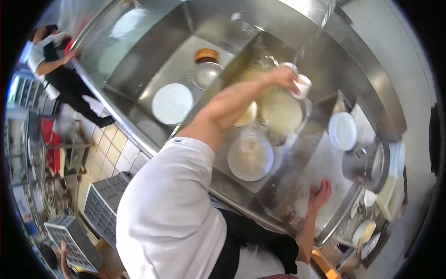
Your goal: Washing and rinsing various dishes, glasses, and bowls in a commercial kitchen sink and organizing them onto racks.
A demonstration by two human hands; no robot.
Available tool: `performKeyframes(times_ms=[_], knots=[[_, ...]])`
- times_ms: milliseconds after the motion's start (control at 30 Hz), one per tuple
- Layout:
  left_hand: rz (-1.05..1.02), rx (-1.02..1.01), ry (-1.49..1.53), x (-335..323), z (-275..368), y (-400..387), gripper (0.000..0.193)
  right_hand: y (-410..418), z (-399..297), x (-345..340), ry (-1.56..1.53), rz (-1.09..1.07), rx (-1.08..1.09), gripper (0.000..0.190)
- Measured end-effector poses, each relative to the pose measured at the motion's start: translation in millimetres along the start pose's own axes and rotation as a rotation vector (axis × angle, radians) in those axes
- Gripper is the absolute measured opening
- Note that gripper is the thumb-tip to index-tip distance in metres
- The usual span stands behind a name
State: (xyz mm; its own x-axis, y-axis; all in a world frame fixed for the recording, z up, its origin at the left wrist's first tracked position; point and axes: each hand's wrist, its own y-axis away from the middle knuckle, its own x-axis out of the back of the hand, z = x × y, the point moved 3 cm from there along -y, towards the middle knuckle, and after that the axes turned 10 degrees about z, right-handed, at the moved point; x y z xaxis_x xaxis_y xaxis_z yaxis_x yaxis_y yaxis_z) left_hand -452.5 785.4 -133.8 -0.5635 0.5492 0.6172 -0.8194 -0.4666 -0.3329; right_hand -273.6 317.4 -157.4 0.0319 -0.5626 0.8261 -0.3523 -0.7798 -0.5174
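My left hand (284,78) reaches across the steel sink and grips a small white cup-like dish (302,86) above cloudy, foamy water. Below it lies a large round vessel of cloudy liquid (283,111). A small bowl (246,115) is partly hidden by my left forearm. Closer to my body, a white bowl (250,157) holds whitish liquid or residue. My right hand (320,193) hovers over or rests on the wet steel surface at the right, fingers curled; whether it holds something is unclear. Ahead of it lies an oval white dish (343,131).
In the left basin are a white plate (172,104), a metal bowl (208,75) and an orange-lidded jar (206,54). A round metal pan (379,167) and stacked containers (392,195) stand at right. A person (52,66) stands beyond the sink; another's hand touches a dish rack (71,240).
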Motion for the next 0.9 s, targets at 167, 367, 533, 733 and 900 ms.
performKeyframes(times_ms=[167,367,533,733,900], knots=[[0.462,0.634,1.174,51.7,-49.8,103.2,0.055,43.7,-33.4,9.0,0.151,-0.011,-0.123,0.054],[1.117,0.583,1.370,265.7,-166.8,272.3,0.056,53.5,-194.9,-0.3,-0.136,-0.226,-0.513,0.057],[0.581,1.192,0.462,263.6,-297.2,331.0,0.062,-94.2,-451.5,-160.6,-0.792,-0.424,-0.657,0.066],[0.457,1.078,-0.377,297.1,-510.4,426.0,0.038,-157.4,-617.1,-315.6,-0.586,-0.166,-0.673,0.075],[0.152,0.673,-0.536,290.1,-510.2,427.7,0.037,-173.2,-634.6,-309.4,-0.341,-0.195,-0.590,0.078]])
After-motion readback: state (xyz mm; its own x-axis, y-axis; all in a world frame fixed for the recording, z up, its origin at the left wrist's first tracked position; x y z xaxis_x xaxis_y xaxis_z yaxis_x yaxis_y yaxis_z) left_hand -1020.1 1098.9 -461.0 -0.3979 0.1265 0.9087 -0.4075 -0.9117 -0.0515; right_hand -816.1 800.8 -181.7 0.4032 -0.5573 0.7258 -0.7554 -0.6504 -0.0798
